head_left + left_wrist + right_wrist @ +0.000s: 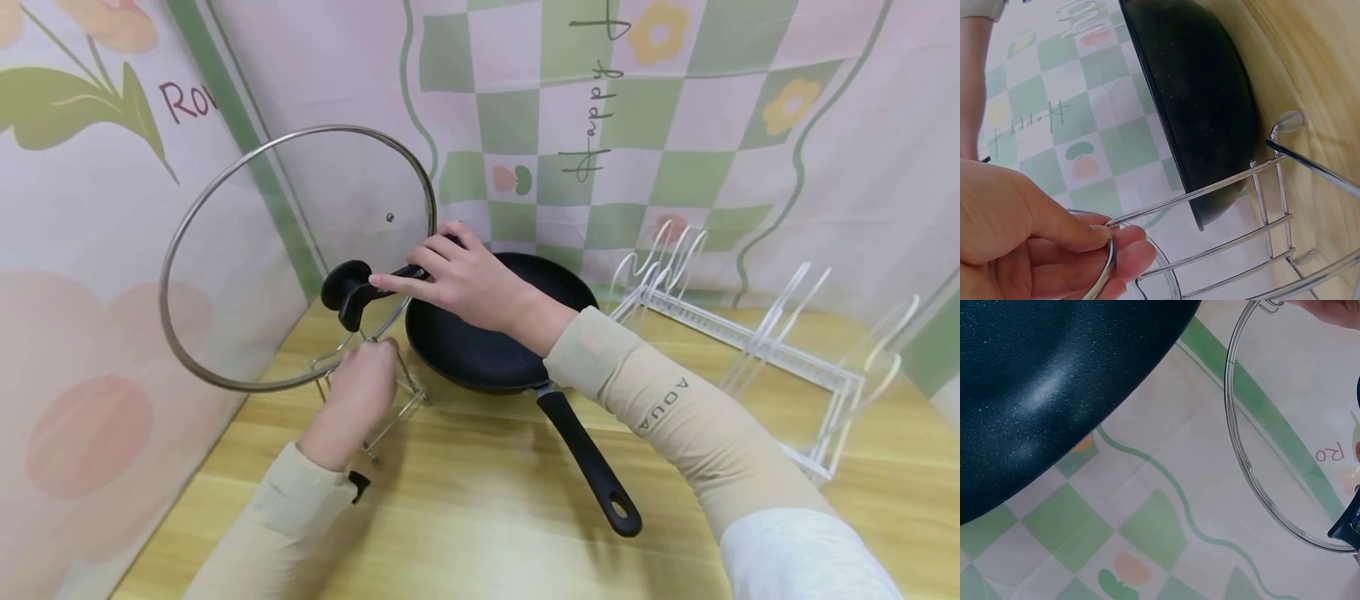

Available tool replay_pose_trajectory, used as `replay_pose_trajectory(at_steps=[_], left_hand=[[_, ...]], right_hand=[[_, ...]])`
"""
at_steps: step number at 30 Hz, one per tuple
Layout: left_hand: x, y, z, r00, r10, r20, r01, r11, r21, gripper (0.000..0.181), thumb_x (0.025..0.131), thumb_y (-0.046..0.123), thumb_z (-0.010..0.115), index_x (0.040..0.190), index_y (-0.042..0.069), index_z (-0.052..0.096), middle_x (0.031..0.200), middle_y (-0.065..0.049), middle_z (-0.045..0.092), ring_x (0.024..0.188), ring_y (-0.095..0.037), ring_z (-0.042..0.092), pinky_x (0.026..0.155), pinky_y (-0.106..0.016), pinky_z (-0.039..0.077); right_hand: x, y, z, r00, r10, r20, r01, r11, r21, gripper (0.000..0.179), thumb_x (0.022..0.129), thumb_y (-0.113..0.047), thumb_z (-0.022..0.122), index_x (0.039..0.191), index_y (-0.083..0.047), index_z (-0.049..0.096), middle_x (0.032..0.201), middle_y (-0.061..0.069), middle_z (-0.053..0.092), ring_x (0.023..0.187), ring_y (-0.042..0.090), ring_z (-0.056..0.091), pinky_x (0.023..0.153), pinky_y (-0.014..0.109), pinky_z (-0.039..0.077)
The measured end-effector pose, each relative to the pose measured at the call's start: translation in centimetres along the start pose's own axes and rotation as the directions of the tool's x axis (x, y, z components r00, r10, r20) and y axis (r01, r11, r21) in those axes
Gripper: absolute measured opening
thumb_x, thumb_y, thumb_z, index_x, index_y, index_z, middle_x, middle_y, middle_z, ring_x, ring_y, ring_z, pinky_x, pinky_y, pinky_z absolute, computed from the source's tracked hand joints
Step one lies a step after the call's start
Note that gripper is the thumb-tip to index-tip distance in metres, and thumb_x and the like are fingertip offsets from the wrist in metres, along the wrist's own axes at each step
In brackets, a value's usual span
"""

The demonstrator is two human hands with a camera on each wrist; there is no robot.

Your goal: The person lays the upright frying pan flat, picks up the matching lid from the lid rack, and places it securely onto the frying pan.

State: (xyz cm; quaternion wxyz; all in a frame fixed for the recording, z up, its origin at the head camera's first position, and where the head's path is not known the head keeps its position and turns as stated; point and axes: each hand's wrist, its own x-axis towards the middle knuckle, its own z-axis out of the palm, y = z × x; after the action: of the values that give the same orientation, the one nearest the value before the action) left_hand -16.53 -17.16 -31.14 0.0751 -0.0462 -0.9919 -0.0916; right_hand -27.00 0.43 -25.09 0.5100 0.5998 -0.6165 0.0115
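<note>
A glass lid (247, 250) with a steel rim stands upright at the left, its black knob (347, 283) facing the right hand. My right hand (468, 279) grips the lid at its right edge by a black part reaching from the knob to the rim. Its thumb side lies along that part. Beneath the lid is a silver wire rack (1222, 250). My left hand (363, 379) pinches a bent wire of it between thumb and fingers, plainest in the left wrist view. A black frying pan (480, 354) lies just right of the rack, partly behind the right forearm.
The pan's black handle (588, 462) points toward the front right. A white rack (750, 333) with upright wire loops stands at the right on the wooden table (480, 500). Patterned cloth (615, 108) hangs behind and at the left.
</note>
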Motion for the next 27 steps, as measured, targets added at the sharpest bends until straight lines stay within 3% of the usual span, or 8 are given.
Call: replay_pose_trajectory(at_steps=[7,11,17,22,27], left_hand=[[-0.1,-0.3,0.2,1.0,-0.001,-0.024,0.0,0.999,-0.035,0.03,0.092,-0.012,0.057,0.113,0.0,0.074,0.104,-0.017,0.074,0.092,-0.038,0.07,0.073,-0.049,0.061],[-0.3,-1.2,0.4,0.994,0.03,-0.109,-0.04,0.995,-0.089,0.025,0.095,-0.006,0.061,0.114,0.001,0.075,0.104,-0.017,0.075,0.09,-0.039,0.071,0.076,-0.051,0.06],[-0.6,-2.1,0.3,0.977,0.061,-0.202,-0.096,0.981,-0.168,0.021,0.094,0.002,0.069,0.114,-0.001,0.075,0.098,-0.017,0.075,0.082,-0.032,0.072,0.067,-0.045,0.06],[-1.1,-2.2,-0.4,0.947,0.069,-0.315,-0.135,0.972,-0.194,0.023,0.092,0.005,0.074,0.115,0.001,0.075,0.099,-0.017,0.075,0.079,-0.031,0.072,0.056,-0.039,0.056],[-1.4,-2.2,-1.1,0.905,0.076,-0.419,-0.189,0.953,-0.235,0.023,0.09,0.004,0.074,0.113,0.001,0.075,0.095,-0.018,0.076,0.065,-0.031,0.069,0.041,-0.03,0.039]], right_hand=[[-0.2,0.2,-0.3,1.0,0.026,0.002,-0.026,1.0,0.019,0.052,0.099,0.012,0.053,0.135,-0.022,0.068,0.099,0.011,0.061,0.087,0.029,0.059,0.088,0.048,0.047],[-0.2,0.0,-0.4,0.999,0.038,-0.004,-0.038,0.999,0.013,0.052,0.1,0.012,0.052,0.135,-0.022,0.068,0.099,0.01,0.061,0.086,0.028,0.058,0.086,0.047,0.047],[-0.6,-0.1,-0.3,0.999,0.046,-0.001,-0.046,0.999,0.007,0.053,0.099,0.013,0.052,0.135,-0.023,0.068,0.1,0.011,0.061,0.087,0.028,0.059,0.084,0.046,0.047],[-0.7,0.2,-0.4,0.998,0.055,0.013,-0.056,0.998,0.019,0.053,0.1,0.013,0.052,0.137,-0.022,0.067,0.102,0.011,0.062,0.089,0.028,0.059,0.084,0.047,0.048],[-1.1,0.3,-0.6,0.997,0.075,0.009,-0.075,0.996,0.04,0.052,0.099,0.013,0.053,0.136,-0.02,0.067,0.104,0.012,0.063,0.089,0.029,0.06,0.086,0.048,0.048]])
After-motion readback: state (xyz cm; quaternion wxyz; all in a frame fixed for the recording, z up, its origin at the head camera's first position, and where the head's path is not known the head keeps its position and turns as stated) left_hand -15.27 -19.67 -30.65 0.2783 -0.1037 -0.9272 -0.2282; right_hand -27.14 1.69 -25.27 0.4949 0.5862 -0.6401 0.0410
